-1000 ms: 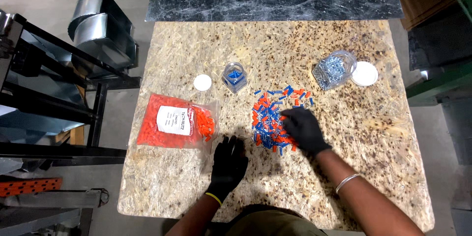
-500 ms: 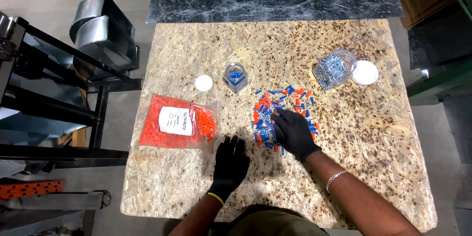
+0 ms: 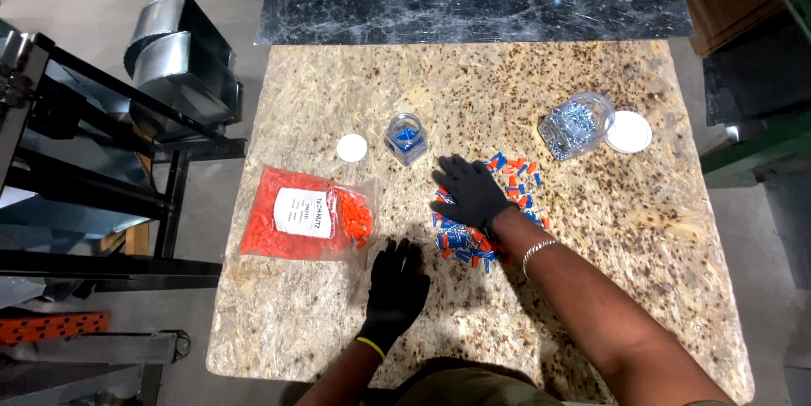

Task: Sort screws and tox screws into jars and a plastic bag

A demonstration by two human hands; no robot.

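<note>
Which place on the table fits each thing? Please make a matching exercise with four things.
Things:
1. small jar with blue pieces
2. orange bag
3. large white lid
4. left hand

Places:
A. flat on the table near its front edge
B. right of the jar of metal parts
C. between the small white lid and the right hand
D. left side of the table, below the small white lid

Pairs: 1-C, 2-D, 3-B, 4-A

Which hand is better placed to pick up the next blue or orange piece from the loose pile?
Probably the right hand: it lies spread on the pile of blue and orange pieces, close to the small open jar. The left hand rests flat on the table, apart from the pile.
</note>
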